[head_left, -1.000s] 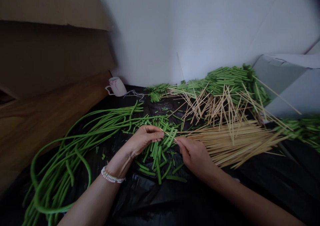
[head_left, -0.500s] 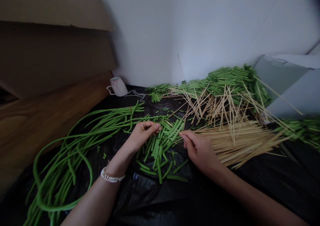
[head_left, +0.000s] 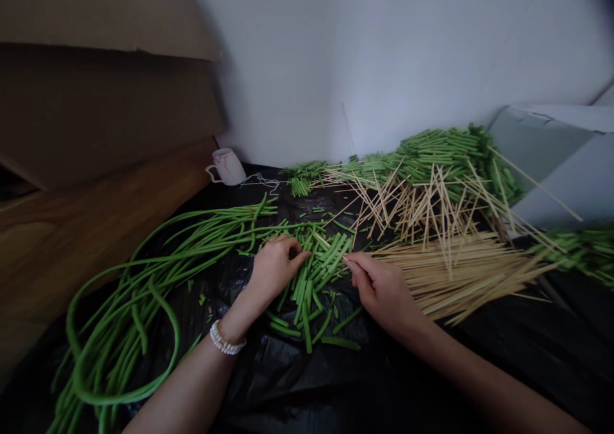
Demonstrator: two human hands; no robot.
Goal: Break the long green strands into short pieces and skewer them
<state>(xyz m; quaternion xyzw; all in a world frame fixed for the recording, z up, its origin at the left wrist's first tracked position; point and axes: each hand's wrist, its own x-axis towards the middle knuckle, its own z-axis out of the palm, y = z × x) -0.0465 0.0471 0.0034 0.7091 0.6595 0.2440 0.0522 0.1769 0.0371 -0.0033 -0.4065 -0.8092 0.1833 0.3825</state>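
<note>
My right hand (head_left: pixel 381 287) is closed in a pinch on a thin bamboo skewer (head_left: pixel 323 240), which points left across a heap of cut long bean pieces (head_left: pixel 307 287). At the left edge of that heap is my left hand (head_left: pixel 277 264), back upward, with thumb and forefinger apart. Its other fingertips are hidden beneath it, and no held piece shows. A bead bracelet circles the left wrist. Uncut long beans (head_left: pixel 129 319) lie in a looped bundle to the left. Beside my right hand lies a pile of bare bamboo skewers (head_left: pixel 455 274).
Skewers threaded with bean pieces (head_left: pixel 441 153) are stacked against the wall, their sticks jutting forward. A white mug (head_left: pixel 228 167) stands at the back left by some string. A pale box (head_left: pixel 566 159) is at right, a cardboard box (head_left: pixel 105 101) at left. Black plastic sheeting (head_left: pixel 307 389) lies underneath.
My left hand has turned palm down, and its thumb and forefinger, pinched together before, are now apart over the bean pieces. The right hand has hardly moved.
</note>
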